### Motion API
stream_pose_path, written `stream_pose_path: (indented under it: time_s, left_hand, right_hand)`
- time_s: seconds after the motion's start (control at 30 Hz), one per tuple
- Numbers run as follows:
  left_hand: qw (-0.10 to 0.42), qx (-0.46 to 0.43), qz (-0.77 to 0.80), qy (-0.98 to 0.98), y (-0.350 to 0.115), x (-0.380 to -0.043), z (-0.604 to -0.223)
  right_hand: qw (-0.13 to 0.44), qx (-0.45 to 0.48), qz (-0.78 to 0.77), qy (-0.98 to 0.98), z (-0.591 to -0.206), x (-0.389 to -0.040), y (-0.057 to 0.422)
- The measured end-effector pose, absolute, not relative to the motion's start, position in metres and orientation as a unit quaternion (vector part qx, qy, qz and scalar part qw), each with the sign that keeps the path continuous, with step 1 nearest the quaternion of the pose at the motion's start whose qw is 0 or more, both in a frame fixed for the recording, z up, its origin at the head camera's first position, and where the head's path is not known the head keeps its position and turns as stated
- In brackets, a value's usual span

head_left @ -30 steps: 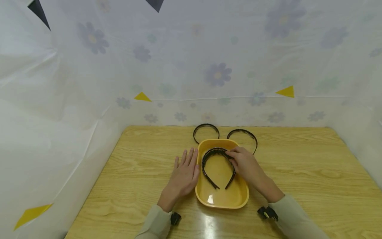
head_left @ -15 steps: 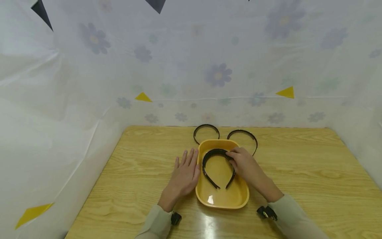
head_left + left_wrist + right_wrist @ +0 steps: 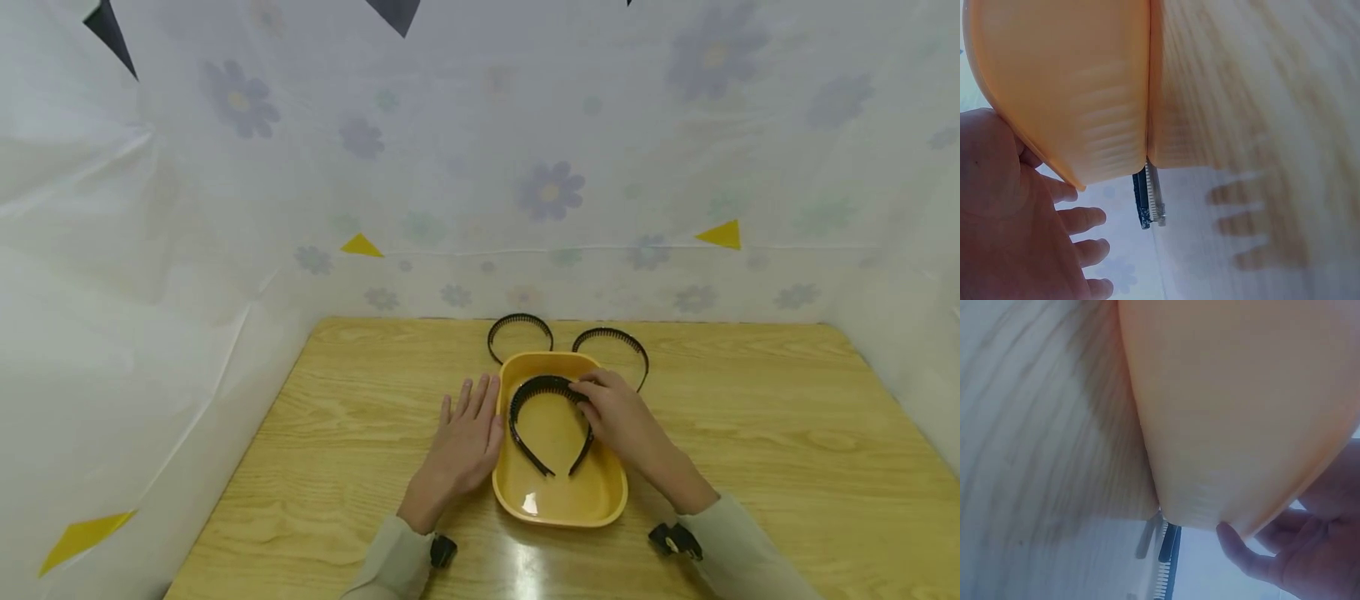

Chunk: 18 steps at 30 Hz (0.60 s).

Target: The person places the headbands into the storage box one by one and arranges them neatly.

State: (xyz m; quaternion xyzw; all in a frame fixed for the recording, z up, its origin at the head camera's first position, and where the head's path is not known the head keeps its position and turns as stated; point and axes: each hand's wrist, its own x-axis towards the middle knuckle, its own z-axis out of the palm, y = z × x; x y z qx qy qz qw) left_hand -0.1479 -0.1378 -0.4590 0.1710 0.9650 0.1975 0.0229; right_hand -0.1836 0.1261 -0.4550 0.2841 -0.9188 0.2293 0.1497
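A yellow tray (image 3: 558, 504) stands on a wood-grain table (image 3: 352, 475), its length running away from the person. Inside lies a stack (image 3: 546, 384) of black toothed hairbands, the curve toward the tray's far end and the tips toward the near end; how many are nested there is hard to tell.

The right hand (image 3: 618, 417) reaches in over the tray's right rim and pinches the stack between thumb and fingers at the upper right of its curve. The left hand (image 3: 463, 442) grips nothing: it is set along the outside of the tray's left wall, its fingers straight, slightly spread and pointing away from the person, its thumb side against the rim.

Behind the tray, two more black hairbands lie on the table: a left rear hairband (image 3: 520, 317) and, a little nearer, a right rear hairband (image 3: 611, 332). The tray hides part of each, and whether they touch it cannot be told.

Both arms wear pale sleeves (image 3: 393, 554), with a black device (image 3: 442, 551) at each wrist. Beyond the table hangs a whitish sheet (image 3: 465, 175) printed with faded purple and green flowers. Yellow triangles (image 3: 363, 246) are stuck to it, and dark ones (image 3: 395, 15) show near the top edge.
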Motion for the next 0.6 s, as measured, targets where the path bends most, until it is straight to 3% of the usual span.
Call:
stream_pose_path:
  time_s: [0.23,0.6]
  left_hand:
    - [0.018,0.174,0.199,0.964,-0.137,-0.149,-0.459]
    - [0.022,0.171,0.194,0.966,-0.136,-0.148,-0.458]
  right_hand:
    - [0.179,0.284,0.289,-0.897,-0.452,-0.185,0.136]
    - [0.158,0.244,0.374,-0.881,-0.442,-0.185,0.154]
